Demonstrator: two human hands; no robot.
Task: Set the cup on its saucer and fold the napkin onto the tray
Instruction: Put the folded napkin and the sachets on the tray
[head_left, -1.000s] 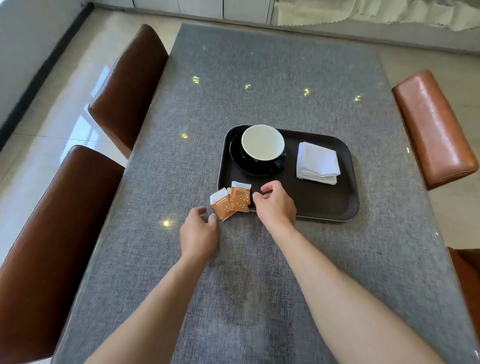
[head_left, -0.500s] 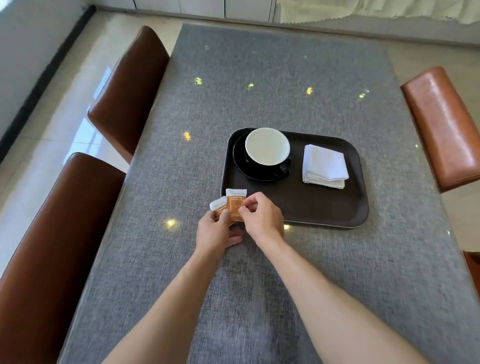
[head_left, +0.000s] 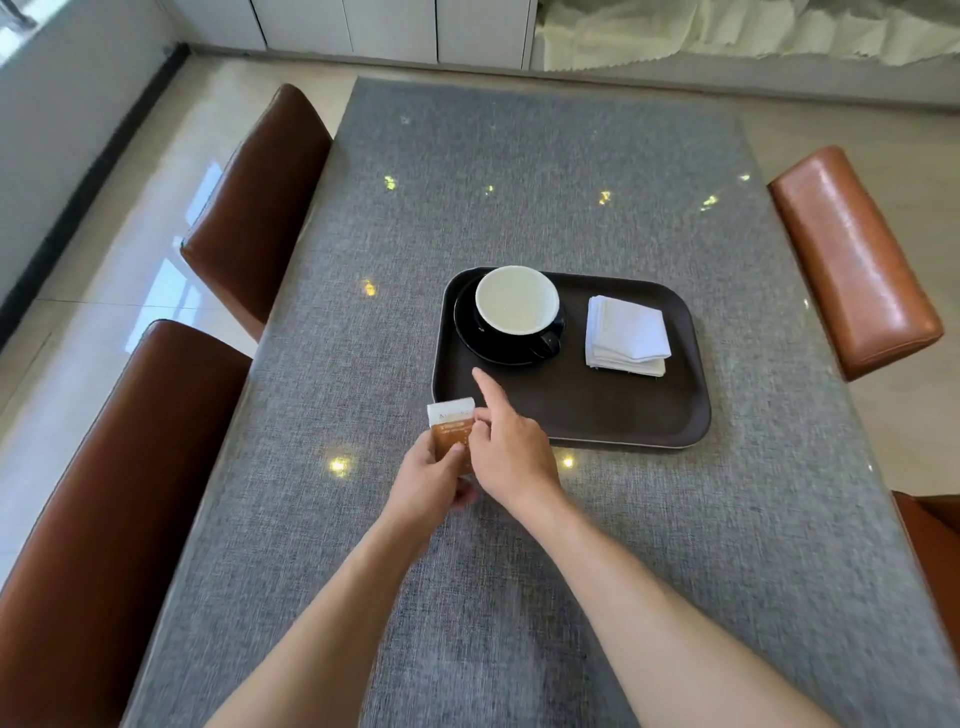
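A black cup (head_left: 517, 307) with a white inside stands upright on its black saucer (head_left: 470, 340) in the left part of the dark brown tray (head_left: 613, 410). A folded white napkin (head_left: 626, 335) lies on the tray to the right of the cup. Just in front of the tray's near left corner, my left hand (head_left: 434, 480) holds the orange-and-white sachets (head_left: 452, 427) stacked upright. My right hand (head_left: 511, 447) is beside it, index finger stretched toward the saucer, other fingers touching the sachets.
The grey table (head_left: 519, 208) has two brown leather chairs (head_left: 249, 208) on its left side and one brown chair (head_left: 852, 260) on the right. Another chair edge (head_left: 930, 525) shows at the near right. A tiled floor lies to the left.
The sachets lay spread on the table by the tray corner; both hands gathered them and my left hand now holds them together. My right index finger has extended.
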